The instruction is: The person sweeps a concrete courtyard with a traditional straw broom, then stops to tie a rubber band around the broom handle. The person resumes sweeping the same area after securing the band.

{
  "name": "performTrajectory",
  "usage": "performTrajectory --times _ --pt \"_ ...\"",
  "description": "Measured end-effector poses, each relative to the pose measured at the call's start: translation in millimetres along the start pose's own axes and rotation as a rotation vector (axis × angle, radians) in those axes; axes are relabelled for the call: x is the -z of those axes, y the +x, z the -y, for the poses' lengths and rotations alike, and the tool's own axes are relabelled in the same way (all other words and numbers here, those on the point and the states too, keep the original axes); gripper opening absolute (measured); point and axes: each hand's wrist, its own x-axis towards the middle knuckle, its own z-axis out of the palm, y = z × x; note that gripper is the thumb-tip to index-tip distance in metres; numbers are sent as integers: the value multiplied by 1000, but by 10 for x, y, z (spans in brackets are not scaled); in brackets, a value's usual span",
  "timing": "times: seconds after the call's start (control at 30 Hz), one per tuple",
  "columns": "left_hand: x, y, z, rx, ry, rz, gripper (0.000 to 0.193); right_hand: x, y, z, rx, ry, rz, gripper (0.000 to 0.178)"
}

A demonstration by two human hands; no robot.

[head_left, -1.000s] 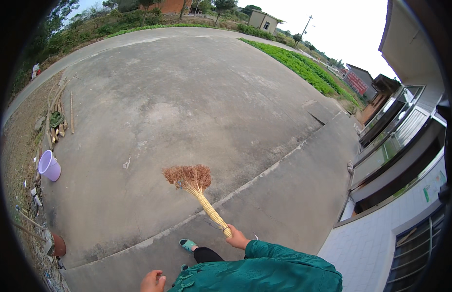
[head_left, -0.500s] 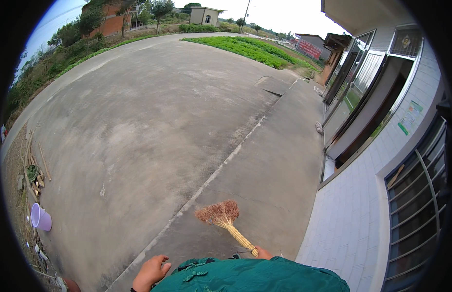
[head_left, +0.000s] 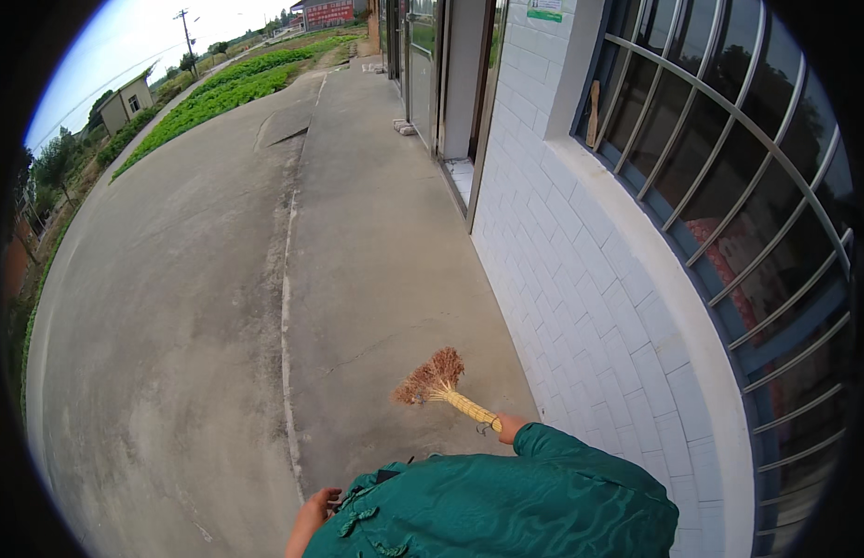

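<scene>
A short straw hand broom (head_left: 464, 405) with a yellow bound handle and a reddish-brown bushy head extends from my right hand (head_left: 513, 428). That hand is closed around the handle's end, most of its fingers hidden behind the handle and the green sleeve. The bristles point left and away from me, over the concrete walkway; whether they touch it, I cannot tell. My left hand (head_left: 321, 508) hangs beside the green clothing at the lower edge, its fingers loosely apart and holding nothing. Part of it is covered by the cloth.
A white tiled wall (head_left: 581, 279) runs along the right, with a barred window (head_left: 730, 158) above its ledge. Open doors (head_left: 422, 74) stand farther ahead, with small blocks (head_left: 404, 127) by them. A raised seam (head_left: 286, 307) divides the concrete. Green plants (head_left: 236, 88) grow beyond.
My view has turned right toward the wall and window. The broom, still in my right hand, has moved slightly right and up in view, and more of the right sleeve shows.
</scene>
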Motion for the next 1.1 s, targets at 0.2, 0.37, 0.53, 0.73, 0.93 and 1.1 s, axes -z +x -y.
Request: performTrajectory --times 0.2,0.37,0.53,0.73,0.93,1.1 --pt "189 908 -610 -119 156 160 43 92 -259 -174 -262 188 -65 48" --pt "403 1706 -909 -178 225 274 41 3 -393 -148 -444 367 -151 52" --pt "869 2555 -1266 -266 322 365 40 14 -114 -109 -717 464 -118 37" --pt "1653 3407 -1628 -444 411 336 30 223 333 435 -1033 1148 -228 26" --pt "2048 4351 -1926 -622 559 406 32 682 797 1072 -1033 1392 -357 25" --pt "2079 5009 -2141 -589 524 485 33 1145 1333 1138 -1043 1384 -285 22"
